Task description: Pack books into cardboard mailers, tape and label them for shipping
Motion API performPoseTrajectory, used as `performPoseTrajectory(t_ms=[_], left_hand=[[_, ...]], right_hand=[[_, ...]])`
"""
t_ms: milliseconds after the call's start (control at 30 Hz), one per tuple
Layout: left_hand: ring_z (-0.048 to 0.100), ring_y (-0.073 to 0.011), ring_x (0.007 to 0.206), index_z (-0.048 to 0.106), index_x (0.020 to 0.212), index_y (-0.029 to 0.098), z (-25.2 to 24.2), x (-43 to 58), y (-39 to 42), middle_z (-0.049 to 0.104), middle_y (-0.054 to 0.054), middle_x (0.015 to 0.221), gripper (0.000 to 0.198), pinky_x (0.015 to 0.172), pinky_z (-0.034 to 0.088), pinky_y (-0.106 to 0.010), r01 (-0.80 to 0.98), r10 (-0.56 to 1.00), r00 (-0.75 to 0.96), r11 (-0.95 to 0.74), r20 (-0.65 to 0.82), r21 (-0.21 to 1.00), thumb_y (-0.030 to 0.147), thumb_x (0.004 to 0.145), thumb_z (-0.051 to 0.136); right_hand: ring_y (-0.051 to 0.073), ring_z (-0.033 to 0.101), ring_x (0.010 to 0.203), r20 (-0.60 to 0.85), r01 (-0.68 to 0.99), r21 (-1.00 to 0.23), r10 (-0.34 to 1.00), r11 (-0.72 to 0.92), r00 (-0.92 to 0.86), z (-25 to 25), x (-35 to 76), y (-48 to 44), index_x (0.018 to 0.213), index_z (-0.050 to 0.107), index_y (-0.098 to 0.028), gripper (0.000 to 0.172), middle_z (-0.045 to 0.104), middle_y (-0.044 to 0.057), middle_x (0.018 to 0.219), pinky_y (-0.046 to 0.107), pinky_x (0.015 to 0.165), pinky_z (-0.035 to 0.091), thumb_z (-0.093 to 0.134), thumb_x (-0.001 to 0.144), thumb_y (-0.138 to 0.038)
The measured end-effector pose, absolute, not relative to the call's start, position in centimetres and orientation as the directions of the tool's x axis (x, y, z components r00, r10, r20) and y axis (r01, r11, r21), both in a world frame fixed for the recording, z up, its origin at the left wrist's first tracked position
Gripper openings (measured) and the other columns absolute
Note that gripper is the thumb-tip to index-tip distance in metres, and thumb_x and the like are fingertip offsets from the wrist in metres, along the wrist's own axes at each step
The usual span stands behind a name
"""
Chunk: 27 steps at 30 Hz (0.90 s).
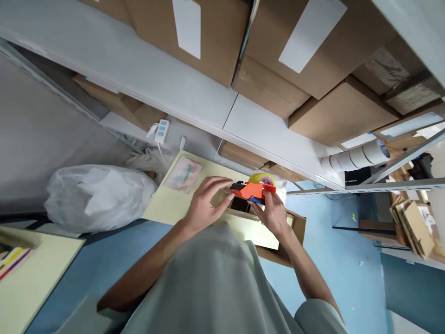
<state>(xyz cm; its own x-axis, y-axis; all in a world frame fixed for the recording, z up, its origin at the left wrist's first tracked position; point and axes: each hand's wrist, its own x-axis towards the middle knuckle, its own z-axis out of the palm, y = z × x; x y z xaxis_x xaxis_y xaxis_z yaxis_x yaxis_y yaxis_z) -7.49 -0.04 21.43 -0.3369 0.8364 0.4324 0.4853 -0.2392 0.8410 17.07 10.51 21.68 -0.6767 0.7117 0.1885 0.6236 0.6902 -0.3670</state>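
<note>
My right hand (273,215) grips the orange tape dispenser (253,190) right of centre, its yellow roll (256,177) partly hidden; I can't tell whether my left hand (203,206) touches it. My right forearm (301,266) blocks part of a cardboard box (299,229); shelved cartons (222,28) run off the top edge, cream tabletop (160,204) left of centre, blue floor (327,264) lower right.
</note>
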Motion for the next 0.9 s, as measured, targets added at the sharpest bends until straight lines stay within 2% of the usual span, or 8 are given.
performPoseTrajectory(t_ms=[200,367,667,900], left_hand=[[0.075,-0.0209,0.098,0.077,0.124,0.033,20.6,-7.8,-0.7,0.081,-0.002,0.11,0.026,0.09,0.061,-0.039,0.587,0.752,-0.301,-0.339,0.587,0.735,0.029,0.099,0.081],[0.074,-0.0186,0.096,0.075,0.128,0.033,20.9,-7.9,-1.0,0.082,-0.001,0.111,0.032,0.087,0.059,-0.036,0.612,0.72,-0.253,-0.398,0.646,0.683,0.023,0.098,0.082],[0.073,-0.0175,0.093,0.074,0.129,0.03,21.4,-7.5,-1.6,0.082,-0.001,0.105,0.033,0.084,0.059,-0.035,0.617,0.724,-0.222,-0.414,0.653,0.669,0.02,0.099,0.081],[0.07,-0.0182,0.092,0.076,0.128,0.031,20.5,-7.5,-1.9,0.082,-0.002,0.105,0.027,0.083,0.058,-0.035,0.602,0.81,-0.175,-0.361,0.559,0.712,0.028,0.102,0.078]], right_hand=[[0.033,0.076,0.087,0.215,0.599,-0.233,0.641,0.766,-0.737,22.6,17.4,9.1,0.122,0.056,-0.023,0.034,0.075,0.013,0.096,0.048,0.075,0.066,0.057,0.111,-0.055],[0.032,0.076,0.09,0.24,0.567,-0.173,0.593,0.805,-0.769,23.2,17.8,8.5,0.126,0.053,-0.023,0.026,0.075,0.012,0.097,0.045,0.073,0.065,0.06,0.111,-0.043],[0.029,0.073,0.081,0.272,0.531,-0.123,0.543,0.838,-0.794,23.8,18.3,8.0,0.127,0.052,-0.023,0.023,0.074,0.008,0.09,0.041,0.069,0.062,0.061,0.11,-0.036],[0.029,0.071,0.076,0.213,0.546,-0.137,0.563,0.826,-0.798,23.5,18.9,7.8,0.121,0.051,-0.024,0.022,0.073,0.007,0.086,0.041,0.067,0.061,0.063,0.109,-0.039]])
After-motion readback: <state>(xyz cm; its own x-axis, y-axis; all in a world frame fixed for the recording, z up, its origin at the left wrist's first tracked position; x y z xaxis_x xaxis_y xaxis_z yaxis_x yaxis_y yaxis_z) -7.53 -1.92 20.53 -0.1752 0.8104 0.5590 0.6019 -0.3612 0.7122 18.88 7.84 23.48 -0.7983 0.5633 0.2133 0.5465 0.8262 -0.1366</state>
